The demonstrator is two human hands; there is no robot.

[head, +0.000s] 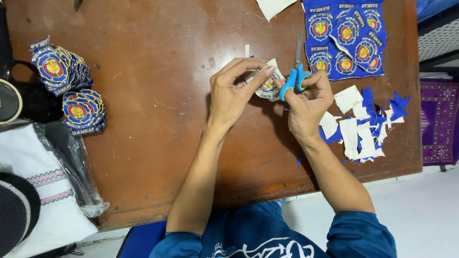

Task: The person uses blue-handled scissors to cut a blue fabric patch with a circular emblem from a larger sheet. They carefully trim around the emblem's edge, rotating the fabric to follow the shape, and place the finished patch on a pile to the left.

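The left hand (233, 93) pinches a round embroidered patch (267, 86) between thumb and fingertips, holding it just above the brown desk (158, 110). The right hand (306, 102) grips a pair of blue-handled scissors (295, 71), fingers through the loops, blades pointing away from the person and lying against the patch's edge. The patch sits between the two hands, its pale backing partly turned up.

Just right of the right hand lies a heap of white and blue offcuts (366, 126). Beyond that hand, a blue sheet of uncut patches (346, 40) lies on the desk. Well to the left of the left hand stand two stacks of finished patches (69, 91). Nearer the person on that side, a plastic-wrapped white cloth (52, 191) rests at the desk's corner.
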